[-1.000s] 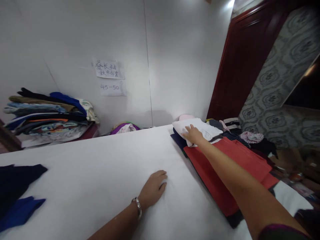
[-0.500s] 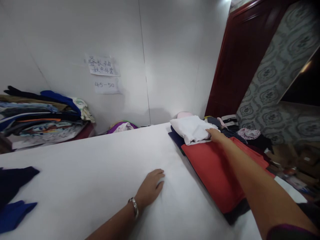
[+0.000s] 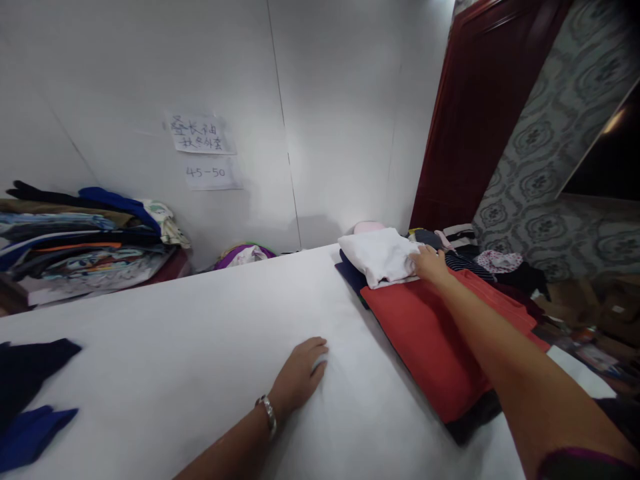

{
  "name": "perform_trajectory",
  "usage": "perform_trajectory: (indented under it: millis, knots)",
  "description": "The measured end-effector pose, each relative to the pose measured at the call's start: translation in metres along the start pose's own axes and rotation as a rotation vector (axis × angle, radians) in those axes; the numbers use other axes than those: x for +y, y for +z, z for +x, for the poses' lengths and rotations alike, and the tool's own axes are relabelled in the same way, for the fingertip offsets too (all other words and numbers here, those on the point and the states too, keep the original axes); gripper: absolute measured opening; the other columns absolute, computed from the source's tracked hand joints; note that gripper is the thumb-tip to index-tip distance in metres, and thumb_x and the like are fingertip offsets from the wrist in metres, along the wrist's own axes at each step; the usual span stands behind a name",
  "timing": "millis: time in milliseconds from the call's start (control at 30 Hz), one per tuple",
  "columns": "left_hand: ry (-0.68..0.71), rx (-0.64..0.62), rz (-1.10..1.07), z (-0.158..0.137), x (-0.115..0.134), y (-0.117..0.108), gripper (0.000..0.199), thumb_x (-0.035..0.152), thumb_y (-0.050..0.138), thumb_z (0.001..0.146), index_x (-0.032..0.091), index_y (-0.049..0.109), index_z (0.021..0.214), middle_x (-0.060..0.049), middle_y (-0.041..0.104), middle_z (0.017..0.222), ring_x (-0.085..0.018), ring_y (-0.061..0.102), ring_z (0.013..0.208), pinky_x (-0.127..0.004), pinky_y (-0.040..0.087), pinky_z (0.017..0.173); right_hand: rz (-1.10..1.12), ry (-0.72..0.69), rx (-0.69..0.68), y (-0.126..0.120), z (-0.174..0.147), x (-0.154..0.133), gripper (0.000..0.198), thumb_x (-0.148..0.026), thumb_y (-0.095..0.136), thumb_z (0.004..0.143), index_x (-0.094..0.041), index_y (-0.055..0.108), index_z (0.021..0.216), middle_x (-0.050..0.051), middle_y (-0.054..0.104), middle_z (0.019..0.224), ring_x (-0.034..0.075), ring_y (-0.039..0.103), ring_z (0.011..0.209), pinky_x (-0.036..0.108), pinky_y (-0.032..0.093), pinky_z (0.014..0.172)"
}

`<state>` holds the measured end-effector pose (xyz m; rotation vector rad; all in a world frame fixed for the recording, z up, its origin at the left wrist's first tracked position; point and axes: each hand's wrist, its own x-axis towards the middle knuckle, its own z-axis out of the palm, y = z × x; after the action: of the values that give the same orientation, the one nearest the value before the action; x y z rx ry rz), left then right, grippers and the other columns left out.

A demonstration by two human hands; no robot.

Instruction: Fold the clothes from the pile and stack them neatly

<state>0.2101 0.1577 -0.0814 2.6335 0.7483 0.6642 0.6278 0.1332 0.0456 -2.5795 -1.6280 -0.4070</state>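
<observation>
My left hand lies palm down on the white tabletop, fingers stretched with the thumb apart, holding nothing. A silver bracelet circles that wrist. Farther off to the right, my right hand has its fingers curled at the right edge of a white folded garment; the fingertips are partly hidden. This garment rests on a red folded garment, over which my right forearm reaches. Dark cloth shows beneath the red one, and navy cloth sticks out under the white one.
At far left stands a tall pile of folded clothes. Navy and blue cloth lies at the near left edge. Loose clothes and cardboard boxes are beyond the right side. Handwritten paper signs hang on the white wall.
My right hand has shifted slightly, its fingers now more bunched at the white garment's edge. My left hand stays in place. The view has turned very slightly.
</observation>
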Motion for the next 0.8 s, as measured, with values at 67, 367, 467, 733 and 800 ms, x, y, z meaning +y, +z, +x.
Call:
perform_trajectory:
  millis: [67,367,467,733,800]
  knots:
    - [-0.002,0.004,-0.002,0.0,0.0,0.0,0.029,0.026,0.051,0.087,0.022,0.065,0.113,-0.007,0.062,0.127,-0.024,0.055,0.12,-0.045,0.047,0.103,0.056,-0.041,0.107,-0.008,0.002,-0.019,0.049,-0.019,0.043,0.087,-0.021,0.052,0.135,0.012,0.039,0.148,0.031,0.029,0.138,0.054,0.023,0.108]
    - [-0.013,0.018,-0.02,-0.002,0.006,-0.001,0.03,0.021,0.052,0.085,0.022,0.065,0.112,-0.008,0.063,0.124,-0.023,0.056,0.119,-0.044,0.047,0.103,0.313,-0.195,0.37,-0.049,0.049,-0.112,0.061,-0.05,0.028,0.096,-0.022,0.026,0.149,0.011,0.01,0.159,0.027,0.006,0.145,0.051,0.019,0.11]
    - [-0.025,-0.005,-0.032,-0.001,0.011,-0.004,0.03,0.019,0.052,0.084,0.021,0.064,0.111,-0.008,0.064,0.124,-0.022,0.054,0.12,-0.044,0.045,0.104,0.26,-0.095,0.06,-0.027,0.065,-0.125,0.062,-0.049,0.032,0.094,-0.02,0.026,0.148,0.014,0.016,0.157,0.029,0.012,0.144,0.054,0.02,0.109]
    - [-0.033,0.02,-0.093,-0.002,0.015,-0.005,0.029,0.018,0.054,0.081,0.021,0.065,0.108,-0.007,0.064,0.123,-0.022,0.054,0.119,-0.043,0.043,0.105,0.228,-0.063,-0.16,0.0,0.064,-0.132,0.049,-0.045,0.034,0.092,-0.015,0.049,0.128,0.017,0.042,0.141,0.031,0.032,0.134,0.055,0.031,0.102]
    - [-0.034,0.023,-0.096,-0.003,0.014,-0.003,0.03,0.018,0.055,0.08,0.02,0.065,0.108,-0.008,0.064,0.123,-0.022,0.055,0.118,-0.042,0.042,0.105,0.219,-0.062,-0.133,-0.006,0.047,-0.134,0.048,-0.044,0.034,0.094,-0.016,0.046,0.131,0.017,0.037,0.144,0.032,0.029,0.136,0.055,0.03,0.102]
